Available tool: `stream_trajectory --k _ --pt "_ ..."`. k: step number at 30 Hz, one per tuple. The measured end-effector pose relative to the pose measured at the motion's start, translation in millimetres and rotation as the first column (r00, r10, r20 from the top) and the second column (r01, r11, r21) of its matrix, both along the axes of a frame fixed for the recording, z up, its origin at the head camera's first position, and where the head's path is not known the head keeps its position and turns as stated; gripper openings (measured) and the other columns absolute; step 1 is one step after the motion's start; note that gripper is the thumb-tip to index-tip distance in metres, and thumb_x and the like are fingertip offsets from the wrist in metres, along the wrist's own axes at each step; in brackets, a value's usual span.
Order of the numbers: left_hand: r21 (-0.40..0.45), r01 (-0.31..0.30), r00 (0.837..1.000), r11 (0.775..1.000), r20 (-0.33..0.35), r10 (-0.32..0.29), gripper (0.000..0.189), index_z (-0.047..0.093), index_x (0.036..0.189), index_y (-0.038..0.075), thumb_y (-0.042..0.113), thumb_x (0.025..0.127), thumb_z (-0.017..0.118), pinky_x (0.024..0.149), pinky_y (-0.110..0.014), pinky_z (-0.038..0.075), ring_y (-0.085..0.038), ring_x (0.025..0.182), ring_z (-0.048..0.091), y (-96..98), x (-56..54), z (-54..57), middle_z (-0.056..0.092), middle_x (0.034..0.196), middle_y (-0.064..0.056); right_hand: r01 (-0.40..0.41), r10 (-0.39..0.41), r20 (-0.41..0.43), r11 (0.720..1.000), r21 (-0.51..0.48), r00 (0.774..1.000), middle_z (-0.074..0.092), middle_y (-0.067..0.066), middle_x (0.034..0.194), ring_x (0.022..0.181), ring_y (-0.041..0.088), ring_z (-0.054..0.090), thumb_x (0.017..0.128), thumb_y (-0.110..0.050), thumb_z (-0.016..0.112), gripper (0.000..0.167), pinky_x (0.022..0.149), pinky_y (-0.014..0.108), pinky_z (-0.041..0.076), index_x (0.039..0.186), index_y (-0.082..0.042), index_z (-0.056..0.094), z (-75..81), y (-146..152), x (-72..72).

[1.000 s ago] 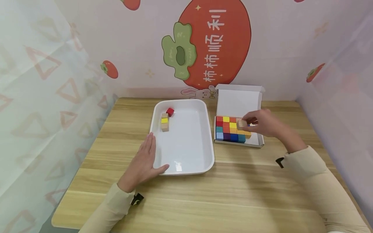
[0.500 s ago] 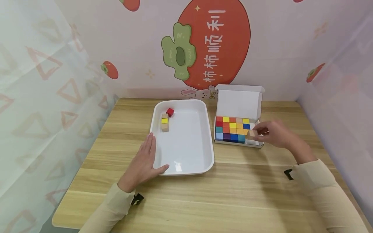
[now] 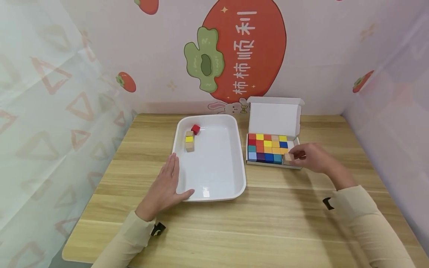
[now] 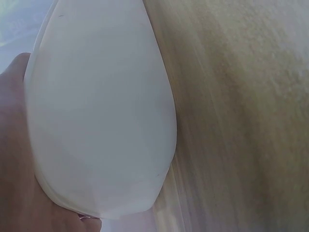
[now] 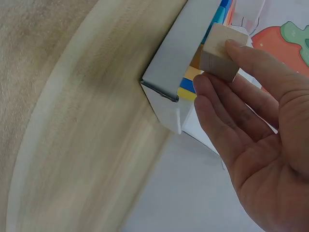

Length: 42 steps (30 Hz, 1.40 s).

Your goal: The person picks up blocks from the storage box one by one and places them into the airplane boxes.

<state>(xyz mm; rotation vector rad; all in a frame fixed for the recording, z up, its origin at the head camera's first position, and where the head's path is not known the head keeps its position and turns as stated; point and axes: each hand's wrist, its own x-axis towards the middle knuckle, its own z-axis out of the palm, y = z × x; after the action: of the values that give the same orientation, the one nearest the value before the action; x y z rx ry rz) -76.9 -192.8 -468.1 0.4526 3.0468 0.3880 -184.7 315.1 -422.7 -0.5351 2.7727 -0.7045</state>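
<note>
In the head view my right hand (image 3: 313, 158) pinches a plain wooden cube (image 3: 288, 159) at the front right of the white cardboard box (image 3: 274, 166), beside a teal cube (image 3: 277, 159). The right wrist view shows that same wooden cube (image 5: 223, 52) between thumb and fingers, over the box wall (image 5: 181, 50). Rows of coloured cubes (image 3: 267, 143) fill much of the box. My left hand (image 3: 163, 184) rests against the left front corner of the white tray (image 3: 214, 160), fingers straight and thumb spread along the front rim.
Inside the tray, at its back left, lie a red cube (image 3: 196, 129), a yellow cube (image 3: 189, 139) and two plain wooden cubes (image 3: 190, 146). The box lid (image 3: 275, 118) stands raised behind the cubes. A wooden table (image 3: 214, 230) carries everything, with a printed backdrop behind.
My right hand has carried the wooden cube from above the middle rows rightward, then down and left to the front row's right end. The left hand and tray have stayed put.
</note>
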Motion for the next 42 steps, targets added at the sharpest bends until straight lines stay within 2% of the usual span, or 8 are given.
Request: stream_trajectory --k 5,12,20,25,31,36,42 --pt "0.008 -0.002 1.0 1.0 -0.004 0.002 0.122 0.007 0.167 -0.007 0.071 0.091 0.061 0.133 -0.058 0.02 -0.042 0.166 0.006 0.2 0.4 -1.1 0.0 0.178 -0.023 0.025 -0.025 0.02 1.0 -0.005 0.999 0.076 0.015 0.111 0.099 0.026 0.068 0.093 -0.017 0.081 0.037 0.093 0.049 0.063 0.124 0.001 0.073 -5.6 -4 -3.0" --pt "0.011 0.0 1.0 1.0 -0.004 0.0 0.121 0.006 0.167 -0.007 0.07 0.091 0.062 0.133 -0.057 0.02 -0.042 0.166 0.006 -0.1 1.5 -3.1 -0.001 0.178 -0.023 0.059 -0.059 0.0 0.998 -0.012 0.998 0.076 0.017 0.109 0.096 0.025 0.069 0.092 -0.016 0.082 0.037 0.092 0.05 0.063 0.122 0.004 0.073 -12.9 -9 -2.2" --pt "0.0 0.0 1.0 1.0 -0.003 0.0 0.122 0.003 0.167 -0.006 0.07 0.091 0.061 0.133 -0.056 0.019 -0.042 0.166 0.005 0.1 1.2 -2.6 -0.002 0.178 -0.023 0.17 -0.168 0.044 0.985 -0.04 0.985 0.073 0.025 0.118 0.104 0.033 0.069 0.092 -0.02 0.083 0.045 0.097 0.054 0.061 0.126 0.007 0.069 -20.5 -15 -1.5" --pt "-0.007 -0.002 1.0 1.0 -0.007 0.002 0.122 0.003 0.167 -0.006 0.071 0.091 0.06 0.133 -0.056 0.02 -0.042 0.166 0.006 -0.6 0.9 -3.6 -0.001 0.178 -0.023 0.201 -0.198 0.063 0.979 -0.047 0.978 0.072 0.029 0.122 0.109 0.038 0.07 0.092 -0.021 0.083 0.051 0.099 0.055 0.06 0.13 0.009 0.066 -22.5 -17 -0.8" --pt "-0.007 -0.004 1.0 1.0 -0.005 0.004 0.123 0.002 0.167 -0.005 0.072 0.091 0.06 0.134 -0.056 0.019 -0.041 0.166 0.005 -0.4 -0.6 -4.8 -0.002 0.178 -0.022 0.203 -0.198 0.086 0.978 -0.052 0.976 0.07 0.031 0.126 0.114 0.042 0.069 0.094 -0.023 0.081 0.053 0.101 0.057 0.059 0.132 0.009 0.063 -23.2 -17 0.0" --pt "-0.008 0.0 1.0 1.0 -0.008 0.0 0.123 0.002 0.167 -0.006 0.072 0.091 0.06 0.134 -0.055 0.018 -0.041 0.166 0.004 -0.5 -1.4 -5.2 -0.003 0.178 -0.022 0.18 -0.177 0.071 0.983 -0.041 0.982 0.069 0.032 0.127 0.115 0.044 0.07 0.096 -0.025 0.078 0.053 0.1 0.058 0.059 0.132 0.01 0.062 -20.8 -16 -0.2" --pt "-0.005 0.009 1.0 1.0 -0.01 -0.009 0.122 0.003 0.166 -0.007 0.071 0.092 0.061 0.134 -0.056 0.019 -0.042 0.166 0.004 -0.2 -1.6 -4.3 -0.002 0.178 -0.023 0.145 -0.145 -0.001 0.989 0.001 0.989 0.068 0.034 0.129 0.116 0.047 0.068 0.098 -0.027 0.076 0.055 0.101 0.061 0.057 0.134 0.012 0.062 -2.9 -24 -1.8"
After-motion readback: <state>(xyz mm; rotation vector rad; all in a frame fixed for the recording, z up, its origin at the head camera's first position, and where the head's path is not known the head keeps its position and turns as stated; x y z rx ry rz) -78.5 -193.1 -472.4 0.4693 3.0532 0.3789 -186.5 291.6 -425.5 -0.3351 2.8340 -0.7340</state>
